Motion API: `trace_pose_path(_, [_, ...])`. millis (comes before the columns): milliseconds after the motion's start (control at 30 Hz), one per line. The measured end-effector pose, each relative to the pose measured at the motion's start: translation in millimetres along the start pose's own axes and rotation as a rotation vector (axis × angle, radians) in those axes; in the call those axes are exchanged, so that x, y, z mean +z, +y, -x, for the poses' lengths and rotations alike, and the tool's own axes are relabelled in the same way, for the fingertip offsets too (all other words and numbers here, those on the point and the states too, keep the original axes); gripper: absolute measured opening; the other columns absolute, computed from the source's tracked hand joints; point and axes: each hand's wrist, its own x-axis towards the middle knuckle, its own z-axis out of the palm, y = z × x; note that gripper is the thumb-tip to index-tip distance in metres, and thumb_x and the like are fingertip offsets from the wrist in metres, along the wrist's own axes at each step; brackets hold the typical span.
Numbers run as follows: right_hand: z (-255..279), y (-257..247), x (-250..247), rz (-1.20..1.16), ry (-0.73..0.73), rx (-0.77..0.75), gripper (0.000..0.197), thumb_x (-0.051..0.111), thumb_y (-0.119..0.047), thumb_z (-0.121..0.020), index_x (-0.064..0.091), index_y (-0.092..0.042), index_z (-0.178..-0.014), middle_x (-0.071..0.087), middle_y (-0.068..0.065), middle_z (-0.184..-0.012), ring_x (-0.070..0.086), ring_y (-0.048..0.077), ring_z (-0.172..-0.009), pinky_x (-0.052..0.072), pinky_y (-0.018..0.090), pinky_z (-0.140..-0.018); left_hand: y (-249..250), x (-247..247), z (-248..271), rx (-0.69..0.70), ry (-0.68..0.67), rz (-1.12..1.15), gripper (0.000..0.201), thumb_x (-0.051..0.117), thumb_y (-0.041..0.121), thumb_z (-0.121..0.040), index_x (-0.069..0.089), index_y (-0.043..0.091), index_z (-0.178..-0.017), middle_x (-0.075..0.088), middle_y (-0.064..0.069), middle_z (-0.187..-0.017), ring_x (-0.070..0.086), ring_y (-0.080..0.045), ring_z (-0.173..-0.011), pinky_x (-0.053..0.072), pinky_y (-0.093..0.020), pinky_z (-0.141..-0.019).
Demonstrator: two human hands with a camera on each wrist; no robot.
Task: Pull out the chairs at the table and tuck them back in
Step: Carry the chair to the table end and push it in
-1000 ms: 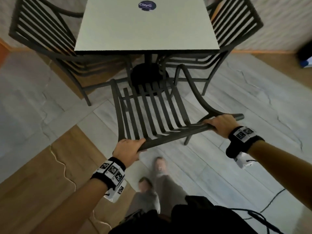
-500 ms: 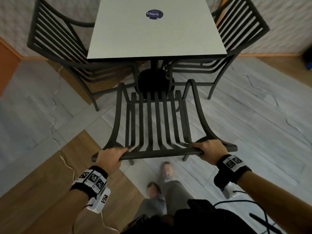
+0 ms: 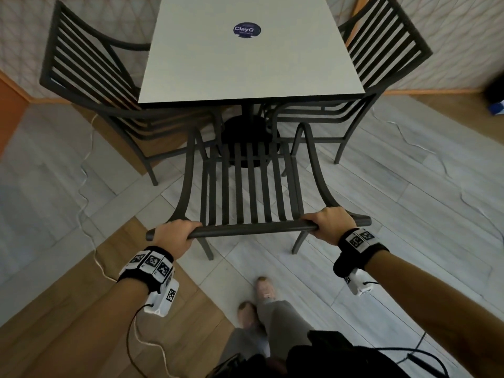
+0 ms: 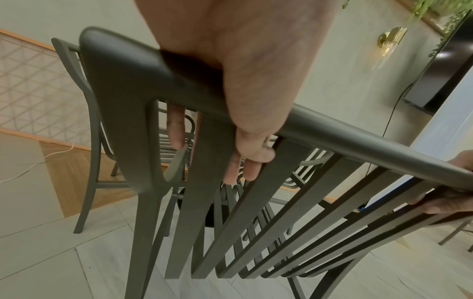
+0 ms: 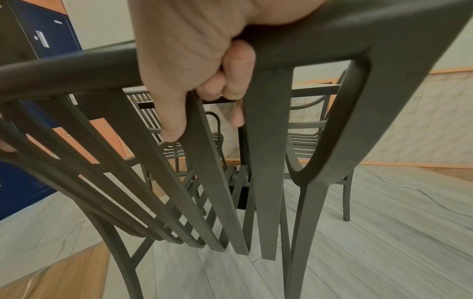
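Observation:
A dark slatted metal chair (image 3: pixel 252 186) stands in front of me, its back toward me and its seat facing the white square table (image 3: pixel 245 64). My left hand (image 3: pixel 176 236) grips the left end of the chair's top rail (image 3: pixel 253 230). My right hand (image 3: pixel 331 223) grips the rail near its right end. In the left wrist view the fingers (image 4: pixel 176 129) curl over the rail (image 4: pixel 332 129) and down behind the slats. The right wrist view shows my right hand (image 5: pixel 204 66) wrapped round the rail (image 5: pixel 64 70) the same way.
Two more dark chairs stand at the table, one on the left (image 3: pixel 90 77) and one on the right (image 3: pixel 381 50), both close to the top. The black round table base (image 3: pixel 245 137) sits ahead of the held chair. A white cable (image 3: pixel 87 170) lies on the floor at left. My feet (image 3: pixel 256 298) are just behind the chair.
The chair has swung from a slant to square with the table and sits closer to it. Both hands have kept their grip on the top rail.

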Motion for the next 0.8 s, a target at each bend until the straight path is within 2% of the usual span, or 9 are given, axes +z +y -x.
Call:
trace_pose_path(200, [-19.4,9.8,-11.1,0.001,-0.001,0.003,0.019,0.05,-0.035,-0.091,0.064,-0.031,-0.104,0.067,-0.003,-0.07,0.061,0.018,-0.063,0.047,0.029,-0.059,-2.7,-5.2,-20.0,0.017,0.032,0.022,0.026,0.052,0.014,-0.085,0.06,0.033,-0.102,0.069,-0.001,-0.09,0.065,-0.026,-0.085,0.045,-0.035,-0.069])
trace_pose_path(367, [-32.7,17.3,-18.3,0.011,0.019,-0.002,0.017,0.051,-0.035,-0.091,0.064,-0.03,-0.101,0.062,-0.004,-0.066,0.055,0.018,-0.06,0.039,0.027,-0.057,-1.2,-12.0,-33.7,-0.007,0.045,0.032,0.021,0.051,0.011,-0.085,0.059,0.03,-0.088,0.056,0.005,-0.072,0.05,-0.019,-0.065,0.038,-0.032,-0.061])
trace_pose_path(500, [-43.9,24.5,-22.7,0.015,0.023,-0.011,0.017,0.05,-0.035,-0.091,0.064,-0.028,-0.098,0.059,-0.005,-0.065,0.055,0.017,-0.06,0.039,0.026,-0.057,1.0,-18.4,-44.1,-0.02,0.036,0.029,0.025,0.049,0.01,-0.084,0.047,0.033,-0.074,0.056,0.004,-0.069,0.052,-0.02,-0.064,0.038,-0.033,-0.06])
trace_pose_path(567, [-48.9,27.0,-25.0,0.013,0.024,-0.018,0.017,0.05,-0.035,-0.092,0.064,-0.027,-0.098,0.056,-0.006,-0.064,0.053,0.017,-0.059,0.038,0.026,-0.057,1.0,-21.2,-49.5,-0.026,0.037,0.033,0.023,0.049,0.012,-0.085,0.048,0.032,-0.074,0.057,0.003,-0.069,0.056,-0.022,-0.065,0.041,-0.034,-0.061])
trace_pose_path(700, [-52.2,28.2,-27.4,0.016,0.031,-0.015,0.018,0.05,-0.035,-0.092,0.064,-0.025,-0.1,0.054,-0.006,-0.063,0.051,0.018,-0.058,0.036,0.026,-0.056,2.5,-23.6,-55.1,-0.047,0.049,0.015,0.024,0.049,0.013,-0.086,0.048,0.033,-0.073,0.06,0.002,-0.069,0.054,-0.021,-0.064,0.038,-0.033,-0.063])
trace_pose_path(800, [-49.9,26.4,-28.1,0.008,0.046,-0.003,0.019,0.051,-0.036,-0.092,0.065,-0.026,-0.099,0.054,-0.006,-0.063,0.051,0.017,-0.058,0.042,0.028,-0.056,4.6,-22.7,-54.0,-0.076,0.071,0.015,0.019,0.049,0.013,-0.086,0.056,0.03,-0.078,0.06,0.003,-0.072,0.057,-0.022,-0.07,0.037,-0.033,-0.067])
